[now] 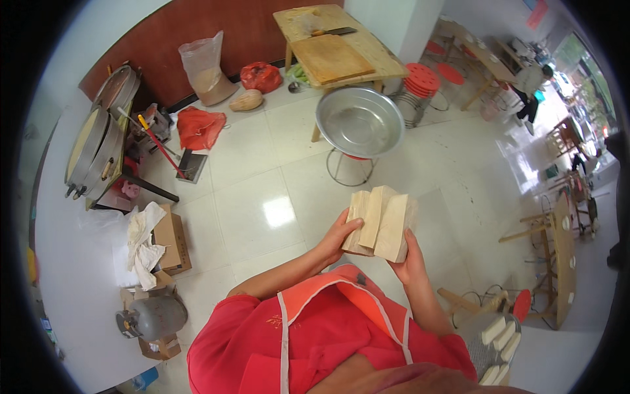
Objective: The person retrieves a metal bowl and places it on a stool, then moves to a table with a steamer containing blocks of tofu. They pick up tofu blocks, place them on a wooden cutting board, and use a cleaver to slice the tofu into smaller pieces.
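Three pale, wood-coloured rectangular blocks [377, 220] are pressed side by side between my hands, out in front of my red shirt and apron. They are slightly tilted, and their exact kind I cannot tell. My left hand [340, 235] is closed round the left end of the row, its thumb lying over the nearest block. On the opposite side my right hand [411, 261] grips the outer block from the right and below. Several similar cream-coloured bars [504, 340] lie on a grey surface at the lower right.
Beyond the blocks, a large metal basin [361, 121] rests on a stool. Behind it stands a wooden table [387, 56] with a cutting board [331, 58] and cleaver [341, 31]. At left are a gas cylinder [157, 317], a cardboard box [172, 240] and a dustpan [192, 166].
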Motion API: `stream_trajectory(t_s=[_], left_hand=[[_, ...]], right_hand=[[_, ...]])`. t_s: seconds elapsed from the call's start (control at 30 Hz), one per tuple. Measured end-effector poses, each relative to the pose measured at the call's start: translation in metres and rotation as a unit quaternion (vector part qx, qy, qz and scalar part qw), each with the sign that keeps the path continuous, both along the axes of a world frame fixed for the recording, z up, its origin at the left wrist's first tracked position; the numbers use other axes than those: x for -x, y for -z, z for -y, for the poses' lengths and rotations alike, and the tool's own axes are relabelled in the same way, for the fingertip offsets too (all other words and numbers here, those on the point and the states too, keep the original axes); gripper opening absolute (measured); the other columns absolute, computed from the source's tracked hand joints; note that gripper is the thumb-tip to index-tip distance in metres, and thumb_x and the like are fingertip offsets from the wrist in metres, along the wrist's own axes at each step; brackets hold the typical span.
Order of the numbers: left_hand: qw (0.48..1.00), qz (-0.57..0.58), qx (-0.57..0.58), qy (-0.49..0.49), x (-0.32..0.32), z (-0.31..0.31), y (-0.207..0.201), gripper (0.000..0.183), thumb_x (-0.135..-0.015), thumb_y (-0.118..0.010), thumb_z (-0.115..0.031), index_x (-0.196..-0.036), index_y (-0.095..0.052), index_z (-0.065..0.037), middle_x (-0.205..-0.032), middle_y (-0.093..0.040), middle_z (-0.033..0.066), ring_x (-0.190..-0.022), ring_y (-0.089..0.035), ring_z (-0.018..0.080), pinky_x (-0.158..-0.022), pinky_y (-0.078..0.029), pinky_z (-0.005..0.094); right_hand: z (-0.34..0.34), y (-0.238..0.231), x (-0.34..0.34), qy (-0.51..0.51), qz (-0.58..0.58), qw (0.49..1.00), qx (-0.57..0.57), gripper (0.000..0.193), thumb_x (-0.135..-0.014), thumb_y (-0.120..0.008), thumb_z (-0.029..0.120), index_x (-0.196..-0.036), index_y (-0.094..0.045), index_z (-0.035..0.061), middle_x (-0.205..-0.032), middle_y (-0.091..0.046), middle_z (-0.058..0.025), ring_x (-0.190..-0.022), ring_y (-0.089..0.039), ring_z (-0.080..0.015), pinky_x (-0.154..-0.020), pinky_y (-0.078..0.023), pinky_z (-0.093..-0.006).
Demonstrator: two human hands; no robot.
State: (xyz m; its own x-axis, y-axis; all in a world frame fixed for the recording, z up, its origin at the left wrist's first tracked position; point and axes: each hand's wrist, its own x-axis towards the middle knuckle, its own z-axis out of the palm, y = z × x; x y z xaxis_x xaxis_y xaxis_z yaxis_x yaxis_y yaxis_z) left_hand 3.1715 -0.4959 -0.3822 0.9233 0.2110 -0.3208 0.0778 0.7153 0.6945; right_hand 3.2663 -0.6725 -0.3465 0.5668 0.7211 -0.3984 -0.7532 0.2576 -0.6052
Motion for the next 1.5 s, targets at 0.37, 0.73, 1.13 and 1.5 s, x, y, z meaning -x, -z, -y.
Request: stream_trajectory(t_s=[0.37,0.73,1.13,1.5], left_hand=[[0.993,-0.023,-0.031,-0.113,-0.111,-0.224,-0.010,0.069,-0.090,-0.056,-0.029,-0.148,-0.023,-0.010,-0.140,-0.043,0.0135,-0.125,-0.049,0.0297,-0.095,-0.051,0.0504],[0.998,-0.005,-0.001,-0.064,-0.214,-0.457,0.015,0.075,-0.089,-0.058,-0.036,-0.151,-0.022,-0.012,-0.148,-0.037,0.0118,-0.133,-0.043,0.0296,-0.106,-0.041,0.0488],[0.962,-0.061,0.245,0.103,-0.376,-0.657,0.075,0.074,-0.083,-0.058,-0.038,-0.146,-0.035,-0.005,-0.139,-0.050,0.0179,-0.126,-0.050,0.0369,-0.109,-0.037,0.0539],[0.959,-0.009,0.231,0.162,-0.513,-0.783,0.090,0.073,-0.083,-0.059,-0.040,-0.146,-0.037,-0.010,-0.143,-0.049,0.0133,-0.128,-0.050,0.0337,-0.109,-0.038,0.0518]], right_hand=[[-0.256,0.017,-0.167,-0.181,-0.069,0.977,-0.087,0.058,-0.096,-0.055,0.038,-0.143,-0.037,0.0091,-0.139,-0.048,-0.0082,-0.127,-0.047,-0.0239,-0.106,-0.040,-0.0457],[-0.467,0.035,-0.262,-0.123,-0.133,0.980,-0.081,0.057,-0.097,-0.051,0.038,-0.143,-0.037,0.0076,-0.141,-0.047,-0.0092,-0.129,-0.047,-0.0252,-0.109,-0.038,-0.0444],[-0.600,0.107,-0.361,-0.034,0.324,0.941,0.090,0.074,-0.077,-0.079,0.004,-0.140,-0.039,0.0055,-0.138,-0.047,-0.0121,-0.128,-0.046,-0.0224,-0.106,-0.039,-0.0376],[-0.684,0.158,-0.455,0.084,0.255,0.963,-0.003,0.075,-0.075,-0.081,0.005,-0.138,-0.040,0.0047,-0.133,-0.052,-0.0118,-0.122,-0.051,-0.0205,-0.103,-0.043,-0.0365]])
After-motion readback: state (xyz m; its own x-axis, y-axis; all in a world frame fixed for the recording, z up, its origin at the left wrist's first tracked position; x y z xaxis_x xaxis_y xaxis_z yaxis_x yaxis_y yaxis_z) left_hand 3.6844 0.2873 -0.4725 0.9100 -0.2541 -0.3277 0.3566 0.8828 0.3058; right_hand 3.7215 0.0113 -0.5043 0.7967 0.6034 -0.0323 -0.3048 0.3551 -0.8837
